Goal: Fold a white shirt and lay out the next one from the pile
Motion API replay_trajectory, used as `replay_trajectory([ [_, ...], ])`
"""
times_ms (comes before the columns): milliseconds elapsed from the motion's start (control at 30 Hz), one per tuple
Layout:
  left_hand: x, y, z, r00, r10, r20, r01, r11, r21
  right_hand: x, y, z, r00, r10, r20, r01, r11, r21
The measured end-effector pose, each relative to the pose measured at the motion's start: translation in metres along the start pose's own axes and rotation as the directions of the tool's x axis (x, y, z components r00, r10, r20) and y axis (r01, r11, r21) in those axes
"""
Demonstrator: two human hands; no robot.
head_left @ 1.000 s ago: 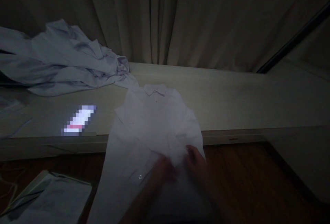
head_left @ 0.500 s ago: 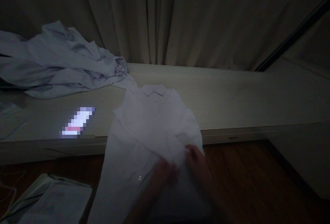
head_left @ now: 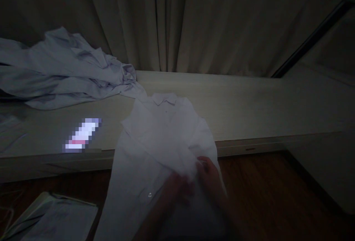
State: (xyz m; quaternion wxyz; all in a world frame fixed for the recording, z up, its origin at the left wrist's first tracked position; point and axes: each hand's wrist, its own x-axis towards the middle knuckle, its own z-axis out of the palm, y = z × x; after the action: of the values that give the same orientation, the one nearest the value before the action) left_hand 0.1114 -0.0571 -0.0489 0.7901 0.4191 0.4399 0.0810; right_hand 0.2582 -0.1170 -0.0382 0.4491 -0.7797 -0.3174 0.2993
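Both hands, left hand (head_left: 177,187) and right hand (head_left: 209,176), pinch the shirt (head_left: 163,137) front at six o'clock; collar lies flat on the surface (head_left: 249,111), unsorted heap (head_left: 63,71) waits at ten o'clock.

crumpled shirts (head_left: 63,73), curtain (head_left: 177,19), ledge (head_left: 249,104)

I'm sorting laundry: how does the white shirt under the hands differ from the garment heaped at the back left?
The white shirt lies spread flat, collar up, hanging over the ledge; the heaped garment is crumpled. The left hand and right hand grip the shirt; the heap lies untouched. Both look pale.
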Motion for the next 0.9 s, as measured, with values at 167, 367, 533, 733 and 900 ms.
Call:
replay_trajectory([
  [167, 0.003, 0.002, 0.002, 0.996, -0.063, -0.067, 0.063, 0.998, -0.002, 0.0, 0.002, 0.0, 1.0, -0.019, 0.018, 0.018, 0.997, 0.071],
  [367, 0.004, 0.002, -0.004, 0.999, -0.042, -0.023, 0.041, 0.999, -0.028, 0.006, 0.001, -0.006, 1.0, -0.008, 0.018, 0.007, 0.998, 0.06],
  [533, 0.013, -0.005, -0.005, 1.0, -0.017, -0.011, 0.017, 1.0, -0.017, 0.007, -0.003, -0.006, 1.0, -0.021, -0.003, 0.021, 0.998, 0.065],
  [733, 0.015, -0.01, -0.007, 0.997, 0.016, -0.07, -0.017, 1.0, -0.01, 0.005, -0.007, -0.002, 0.993, 0.085, -0.086, -0.072, 0.988, 0.138],
  [900, 0.02, -0.012, -0.007, 0.995, 0.087, -0.056, -0.086, 0.996, 0.014, -0.005, 0.0, 0.011, 0.98, 0.144, 0.139, -0.149, 0.988, 0.027],
])
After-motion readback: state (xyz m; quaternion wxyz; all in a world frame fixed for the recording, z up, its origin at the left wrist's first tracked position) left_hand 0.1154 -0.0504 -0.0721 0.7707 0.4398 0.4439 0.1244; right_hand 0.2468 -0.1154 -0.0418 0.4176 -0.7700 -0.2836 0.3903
